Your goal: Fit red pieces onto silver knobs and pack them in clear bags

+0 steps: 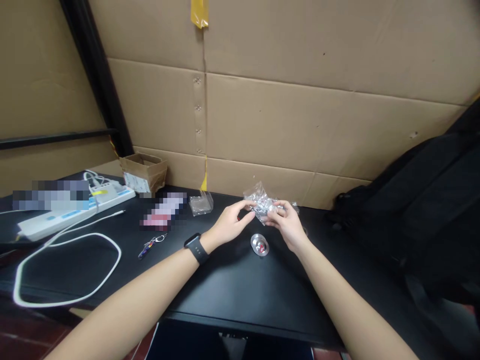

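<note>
A crumpled clear plastic bag [258,191] with small shiny silvery pieces in it is between my hands, above the black table. The thumb and index finger of my left hand [229,223] close on the bag's left edge. With bent fingers, my right hand [288,227] grips the bag's right side. What lies under those fingers is hidden. Just below the hands, a small round metal dish [257,241] sits on the table with a little red item [262,247] in it. A bit of red also shows beside my left thumb.
Left on the black table [240,295] are a white power strip [71,212], a looped white cable [119,255], a keychain [150,246] and a clear plastic box [201,204]. Behind them stands a small cardboard box [155,175]. A black backpack [423,200] fills the right side. Cardboard panels [281,125] rise behind.
</note>
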Motion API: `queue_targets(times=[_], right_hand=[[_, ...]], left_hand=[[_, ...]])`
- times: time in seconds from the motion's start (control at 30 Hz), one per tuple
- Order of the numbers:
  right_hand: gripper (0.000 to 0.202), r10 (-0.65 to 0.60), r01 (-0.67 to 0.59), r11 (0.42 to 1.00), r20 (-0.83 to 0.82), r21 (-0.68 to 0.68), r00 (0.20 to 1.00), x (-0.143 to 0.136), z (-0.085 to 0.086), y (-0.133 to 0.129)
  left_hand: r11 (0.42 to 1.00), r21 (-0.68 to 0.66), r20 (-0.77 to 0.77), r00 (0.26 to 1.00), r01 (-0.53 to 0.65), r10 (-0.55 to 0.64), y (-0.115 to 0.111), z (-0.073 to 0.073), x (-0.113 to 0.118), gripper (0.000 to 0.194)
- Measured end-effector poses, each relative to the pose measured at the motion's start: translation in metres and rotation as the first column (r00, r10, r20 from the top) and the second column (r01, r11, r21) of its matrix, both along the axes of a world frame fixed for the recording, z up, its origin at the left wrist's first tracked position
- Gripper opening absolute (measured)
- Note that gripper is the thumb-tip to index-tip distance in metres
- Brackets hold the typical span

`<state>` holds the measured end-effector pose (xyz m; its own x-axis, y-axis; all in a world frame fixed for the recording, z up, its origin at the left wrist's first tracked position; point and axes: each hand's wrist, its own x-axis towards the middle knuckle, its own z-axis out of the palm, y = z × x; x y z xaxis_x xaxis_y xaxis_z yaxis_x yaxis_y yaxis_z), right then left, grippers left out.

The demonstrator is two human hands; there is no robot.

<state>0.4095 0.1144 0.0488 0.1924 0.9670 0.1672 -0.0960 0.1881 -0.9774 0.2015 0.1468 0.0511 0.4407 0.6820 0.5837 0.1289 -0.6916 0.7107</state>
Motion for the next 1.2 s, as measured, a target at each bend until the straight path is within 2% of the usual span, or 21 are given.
queue_targets(times=[0.07,0.13,0.27,0.37,0.47,0.63,0.73,0.83,0.9,0.97,1.07,1.2], right_hand=[[0.043,0.006,-0.008,1.000,0.074,0.023,0.997,-0.001,-0.002,0.000],[0.040,-0.019,0.006,0.994,0.129,0.106,0.991,-0.003,-0.002,0.000],[0.041,-0.012,-0.037,0.971,0.203,0.235,0.979,-0.006,0.003,-0.002],[0.047,0.012,-0.060,0.975,0.220,0.215,0.975,-0.008,0.007,-0.005],[0.055,0.022,-0.071,0.979,0.247,0.191,0.969,-0.009,0.009,-0.008],[0.051,0.114,-0.163,0.978,0.327,0.129,0.938,-0.017,0.012,-0.006],[0.045,0.111,-0.161,0.980,0.349,0.116,0.930,-0.026,0.021,0.004],[0.042,0.067,-0.113,0.986,0.329,0.122,0.942,-0.040,0.040,0.022],[0.041,0.076,-0.117,0.985,0.289,0.126,0.954,-0.051,0.058,0.036],[0.043,0.111,-0.143,0.985,0.270,0.100,0.956,-0.062,0.077,0.052],[0.047,0.223,-0.240,0.969,0.213,0.054,0.951,-0.079,0.100,0.074],[0.042,0.277,-0.293,0.955,0.193,0.054,0.941,-0.100,0.110,0.096]], left_hand=[[0.997,-0.072,0.076,0.997,-0.021,0.026,0.005,-0.003,0.001,0.028],[0.991,-0.132,0.115,0.993,-0.023,0.038,0.010,-0.006,0.000,0.026],[0.988,-0.148,0.072,0.997,-0.030,0.041,0.017,-0.007,-0.004,0.015],[0.998,-0.064,-0.006,1.000,-0.028,0.027,0.014,-0.002,-0.007,0.011],[0.995,0.102,-0.148,0.989,0.000,0.015,0.009,0.004,-0.011,0.016],[0.932,0.360,-0.379,0.920,0.049,0.098,0.013,0.018,-0.025,0.029],[0.880,0.469,-0.369,0.889,-0.072,0.269,0.014,0.034,-0.041,0.028],[0.824,0.533,-0.307,0.864,-0.192,0.399,0.008,0.051,-0.052,0.020],[0.811,0.548,-0.311,0.851,-0.204,0.424,0.003,0.057,-0.053,0.035],[0.780,0.566,-0.297,0.817,-0.266,0.495,0.003,0.057,-0.052,0.039],[0.729,0.561,-0.252,0.759,-0.392,0.601,0.017,0.052,-0.058,0.025],[0.686,0.440,-0.137,0.712,-0.579,0.689,0.048,0.052,-0.099,0.018]])
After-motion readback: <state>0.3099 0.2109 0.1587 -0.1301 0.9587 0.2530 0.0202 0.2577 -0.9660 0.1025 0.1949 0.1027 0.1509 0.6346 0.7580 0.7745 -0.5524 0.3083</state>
